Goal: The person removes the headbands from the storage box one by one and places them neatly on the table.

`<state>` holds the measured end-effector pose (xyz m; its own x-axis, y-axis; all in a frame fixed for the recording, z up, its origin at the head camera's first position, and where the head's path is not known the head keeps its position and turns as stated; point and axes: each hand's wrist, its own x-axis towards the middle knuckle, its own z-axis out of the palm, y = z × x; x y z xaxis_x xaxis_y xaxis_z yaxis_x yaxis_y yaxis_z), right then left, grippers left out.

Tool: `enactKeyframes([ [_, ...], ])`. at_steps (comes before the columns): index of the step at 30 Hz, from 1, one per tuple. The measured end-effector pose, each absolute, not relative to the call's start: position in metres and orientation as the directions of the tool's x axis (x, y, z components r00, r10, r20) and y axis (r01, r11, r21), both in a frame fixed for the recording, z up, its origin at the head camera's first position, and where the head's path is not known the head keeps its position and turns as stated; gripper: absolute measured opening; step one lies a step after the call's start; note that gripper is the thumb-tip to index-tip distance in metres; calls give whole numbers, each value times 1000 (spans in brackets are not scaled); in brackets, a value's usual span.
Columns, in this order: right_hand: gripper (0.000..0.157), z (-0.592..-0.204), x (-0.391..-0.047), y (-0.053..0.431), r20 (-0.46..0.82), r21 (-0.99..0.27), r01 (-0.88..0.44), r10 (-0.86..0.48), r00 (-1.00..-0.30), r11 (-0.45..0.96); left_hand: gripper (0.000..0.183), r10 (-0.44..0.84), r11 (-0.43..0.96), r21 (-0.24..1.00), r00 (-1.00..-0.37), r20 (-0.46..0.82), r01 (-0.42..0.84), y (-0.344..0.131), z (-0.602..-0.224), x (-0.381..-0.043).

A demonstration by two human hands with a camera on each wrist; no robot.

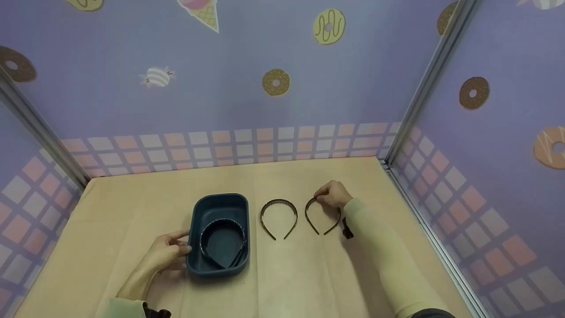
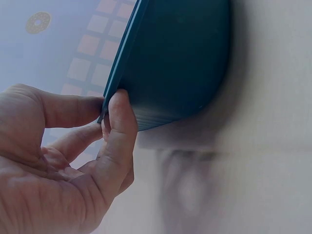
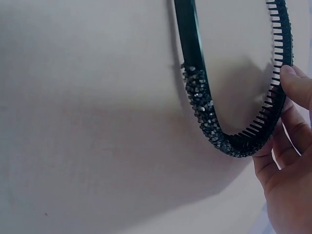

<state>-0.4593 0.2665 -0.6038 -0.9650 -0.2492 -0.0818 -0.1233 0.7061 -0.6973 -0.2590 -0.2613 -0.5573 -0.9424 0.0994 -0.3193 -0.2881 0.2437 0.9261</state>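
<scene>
My left hand (image 1: 165, 252) pinches the left rim of a dark blue-green rectangular plastic bin (image 1: 197, 212), thumb on one side and fingers on the other. Inside the bin lie dark headbands (image 1: 206, 251), overlapping so that single ones are hard to make out. On the right, my right hand (image 1: 334, 194) holds a black headband (image 3: 202, 109) by its curved top, between thumb and fingers. Sparkly dark stones cover its outer curve, and comb teeth line the inside. Between bin and right hand, another toothed headband (image 1: 279, 201) lies on the table, ends toward me.
A pale cloth-covered table (image 1: 287, 282) stretches beneath everything. Purple walls with doughnut and sweet pictures (image 1: 276, 110) rise behind and at both sides. Metal posts (image 1: 430, 75) stand at the corners, and a metal rail (image 1: 423, 229) runs along the right table edge.
</scene>
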Motion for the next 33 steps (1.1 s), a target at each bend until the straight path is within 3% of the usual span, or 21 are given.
enactKeyframes([
  [8, 13, -605, -457, 265, -78, -697, -113, -232, -970, 708, 68, 110, 233, 928, -940, -324, -292, -255, -538, -249],
  [17, 16, -601, -456, 264, -134, -712, -50, -206, -969, 700, 67, 83, 240, 926, -945, -317, -290, -259, -559, -255],
  [33, 28, -578, -460, 244, 38, -660, -281, -342, -939, 697, 65, 75, 258, 920, -943, -324, -296, -262, -562, -259],
])
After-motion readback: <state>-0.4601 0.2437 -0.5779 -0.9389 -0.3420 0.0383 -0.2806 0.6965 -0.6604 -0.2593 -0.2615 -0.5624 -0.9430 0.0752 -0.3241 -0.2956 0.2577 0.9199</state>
